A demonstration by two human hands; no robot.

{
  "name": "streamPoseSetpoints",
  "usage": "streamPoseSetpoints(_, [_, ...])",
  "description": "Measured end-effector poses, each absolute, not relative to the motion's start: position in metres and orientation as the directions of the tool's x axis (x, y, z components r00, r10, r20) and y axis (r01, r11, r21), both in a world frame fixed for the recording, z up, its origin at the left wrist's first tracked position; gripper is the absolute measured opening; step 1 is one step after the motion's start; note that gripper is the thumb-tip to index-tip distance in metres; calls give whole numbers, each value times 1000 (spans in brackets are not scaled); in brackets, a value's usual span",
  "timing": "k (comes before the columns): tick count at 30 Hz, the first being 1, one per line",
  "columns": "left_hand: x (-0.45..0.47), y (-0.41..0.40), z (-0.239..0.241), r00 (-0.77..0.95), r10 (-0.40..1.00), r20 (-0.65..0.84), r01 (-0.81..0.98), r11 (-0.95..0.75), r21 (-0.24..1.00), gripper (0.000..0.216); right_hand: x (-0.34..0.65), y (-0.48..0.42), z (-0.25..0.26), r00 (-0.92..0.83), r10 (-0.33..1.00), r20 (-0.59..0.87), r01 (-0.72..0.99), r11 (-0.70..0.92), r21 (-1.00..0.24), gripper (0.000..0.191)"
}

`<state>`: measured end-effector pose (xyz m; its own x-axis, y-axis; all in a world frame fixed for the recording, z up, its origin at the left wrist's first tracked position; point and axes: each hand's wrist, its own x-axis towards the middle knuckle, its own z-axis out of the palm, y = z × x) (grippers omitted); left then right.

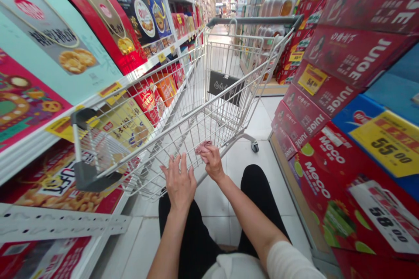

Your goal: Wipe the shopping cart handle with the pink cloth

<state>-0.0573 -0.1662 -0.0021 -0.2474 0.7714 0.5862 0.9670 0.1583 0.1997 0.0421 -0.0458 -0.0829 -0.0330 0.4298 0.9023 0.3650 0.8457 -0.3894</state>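
while the right hand (213, 163) grips a crumpled pink cloth (204, 147) at the near side of the shopping cart (196, 115), the left hand (179, 179) is open, fingers extended by the wires to its left; whether they touch is hard to tell. the cart stands on the tiled floor (240, 157) between packed shelves (46, 137) on the left and stacked red cartons (347, 54) on the right, its handle (255, 21) at the far end.
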Motion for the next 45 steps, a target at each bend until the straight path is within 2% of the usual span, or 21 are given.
streamPoseSetpoints(5, [-53, -165, -8, -268, 760, 593, 961, 169, 218, 53, 42, -36, -77, 16, 414, 910, 358, 847, -392, 27])
streamPoseSetpoints(7, [-52, -164, -9, -271, 757, 595, 960, 169, 222, 53, 36, -28, -79, -19, 423, 906, 365, 846, -388, 26])
streamPoseSetpoints(16, [-60, -161, -14, -252, 745, 617, 965, 150, 214, 52, 39, -45, -130, -130, 477, 869, 357, 840, -408, 36])
streamPoseSetpoints(19, [-61, -159, -15, -255, 739, 623, 964, 144, 223, 52, 45, -43, -119, -117, 492, 863, 321, 841, -436, 39])
streamPoseSetpoints(24, [-60, -157, -14, -263, 723, 639, 962, 148, 228, 50, 38, -29, -93, -58, 439, 897, 307, 862, -403, 42])
streamPoseSetpoints(31, [-62, -156, -14, -258, 731, 631, 962, 136, 235, 52, 42, -45, -112, -102, 497, 862, 292, 843, -452, 39])
streamPoseSetpoints(35, [-63, -155, -13, -267, 737, 620, 960, 147, 238, 52, 43, -38, -100, -85, 508, 857, 291, 835, -466, 43])
streamPoseSetpoints(39, [-62, -155, -12, -274, 739, 615, 958, 150, 246, 52, 34, -25, -93, -85, 513, 854, 306, 829, -468, 44])
streamPoseSetpoints(45, [-63, -153, -11, -270, 728, 631, 959, 143, 245, 50, 41, -39, -110, -124, 484, 866, 297, 851, -433, 42])
